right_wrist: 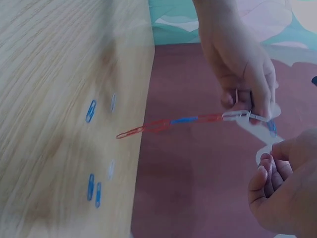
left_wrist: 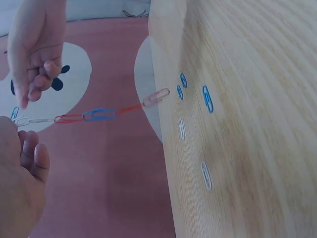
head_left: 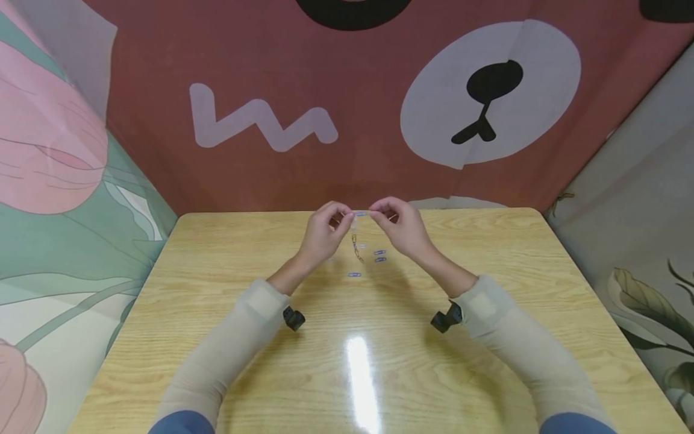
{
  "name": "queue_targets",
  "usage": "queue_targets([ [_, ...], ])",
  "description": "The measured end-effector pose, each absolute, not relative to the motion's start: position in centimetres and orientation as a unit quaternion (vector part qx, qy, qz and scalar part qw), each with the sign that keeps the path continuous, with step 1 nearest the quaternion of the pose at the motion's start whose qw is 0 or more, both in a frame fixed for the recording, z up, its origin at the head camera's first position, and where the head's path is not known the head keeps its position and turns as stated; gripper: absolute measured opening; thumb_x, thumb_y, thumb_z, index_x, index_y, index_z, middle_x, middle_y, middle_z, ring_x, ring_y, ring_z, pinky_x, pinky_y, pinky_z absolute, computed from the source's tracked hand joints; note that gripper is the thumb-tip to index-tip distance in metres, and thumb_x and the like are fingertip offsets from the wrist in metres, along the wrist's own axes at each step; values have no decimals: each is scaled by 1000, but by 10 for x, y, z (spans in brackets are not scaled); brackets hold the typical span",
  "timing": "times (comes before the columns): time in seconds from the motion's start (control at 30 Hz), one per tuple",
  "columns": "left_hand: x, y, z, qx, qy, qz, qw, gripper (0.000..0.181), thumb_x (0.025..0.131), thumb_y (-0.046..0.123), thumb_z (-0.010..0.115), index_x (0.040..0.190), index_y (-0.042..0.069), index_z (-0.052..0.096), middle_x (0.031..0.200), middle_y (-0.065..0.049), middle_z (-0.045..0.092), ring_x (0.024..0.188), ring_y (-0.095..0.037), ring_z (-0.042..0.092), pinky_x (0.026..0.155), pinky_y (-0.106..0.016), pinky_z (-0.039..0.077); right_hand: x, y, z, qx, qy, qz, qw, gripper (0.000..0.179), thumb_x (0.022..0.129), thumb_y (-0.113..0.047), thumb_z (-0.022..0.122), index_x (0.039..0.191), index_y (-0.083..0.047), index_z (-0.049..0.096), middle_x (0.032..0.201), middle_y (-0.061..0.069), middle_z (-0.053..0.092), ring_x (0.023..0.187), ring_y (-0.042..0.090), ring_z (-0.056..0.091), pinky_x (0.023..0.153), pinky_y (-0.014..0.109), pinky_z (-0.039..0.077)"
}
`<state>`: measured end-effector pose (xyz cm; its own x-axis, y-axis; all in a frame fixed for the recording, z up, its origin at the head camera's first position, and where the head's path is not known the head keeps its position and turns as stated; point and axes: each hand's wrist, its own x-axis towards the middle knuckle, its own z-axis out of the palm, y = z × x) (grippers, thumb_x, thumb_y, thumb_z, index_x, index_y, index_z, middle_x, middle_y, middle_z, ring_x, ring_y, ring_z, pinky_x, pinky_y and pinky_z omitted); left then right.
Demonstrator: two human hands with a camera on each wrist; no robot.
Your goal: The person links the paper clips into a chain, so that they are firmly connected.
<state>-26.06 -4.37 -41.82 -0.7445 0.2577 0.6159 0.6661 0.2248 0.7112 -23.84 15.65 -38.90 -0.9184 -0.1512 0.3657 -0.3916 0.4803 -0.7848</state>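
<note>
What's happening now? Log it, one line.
left hand: pinches hanging red, blue and white wire paper-clip chain | right hand: pinches blue oblong wire paper clip | light wooden table: loose blue clips, loose white clips

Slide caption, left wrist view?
Left hand holds a paperclip chain, right hand close by, five loose paperclips on table.

The head view looks forward and down from above the two bare hands (head_left: pixel 323 234), distant enough to include beige sleeves (head_left: pixel 233 349), the pale wood-grain surface (head_left: pixel 488 253) and the red-brown printed cloth (head_left: pixel 363 169) beyond. Each wrist view looks from a small black wrist camera (head_left: pixel 294 318), much nearer, turned sideways: the surface lies at right in the left one, at left in the right one; both share the hands and a hanging red, blue and white paper-clip chain (left_wrist: pixel 99 114)
</note>
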Motion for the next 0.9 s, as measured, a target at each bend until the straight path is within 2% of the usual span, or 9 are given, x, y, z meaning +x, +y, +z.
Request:
queue_targets([
  [0.2, -262, -51, -419, -301, -760, -543, 192, 3, 97, -1, 65, 96, -1, 68, 88, -13, 65, 74, -27, 63, 65, -27, 53, -243, 169, -401, 144, -856, 483, 117, 17, 101, -17, 67, 109, -3, 70, 95, 8, 67, 83, 20, 60, 74, 30, 51],
  [0.57, -260, -68, -421, -291, -769, -537, 191, 7, 99, 3, 65, 97, -3, 68, 89, -12, 65, 75, -20, 61, 66, -23, 52, -251, 189, -429, 125, -866, 472, 104, 16, 98, -10, 69, 108, 3, 71, 95, 14, 69, 84, 23, 62, 70, 23, 50],
  [0.73, -259, -76, -422, -286, -767, -541, 193, 6, 98, 2, 65, 97, -4, 68, 88, -13, 65, 74, -20, 61, 66, -22, 51, -257, 197, -447, 118, -875, 462, 80, 14, 97, -8, 71, 105, 3, 72, 94, 13, 71, 83, 24, 63, 67, 24, 49],
  [0.9, -257, -83, -423, -287, -764, -545, 190, 6, 98, 1, 65, 97, -4, 68, 89, -13, 66, 74, -21, 61, 66, -24, 51, -261, 203, -467, 102, -887, 448, 48, 12, 96, -7, 71, 103, 3, 73, 95, 13, 70, 84, 24, 63, 69, 26, 48],
])
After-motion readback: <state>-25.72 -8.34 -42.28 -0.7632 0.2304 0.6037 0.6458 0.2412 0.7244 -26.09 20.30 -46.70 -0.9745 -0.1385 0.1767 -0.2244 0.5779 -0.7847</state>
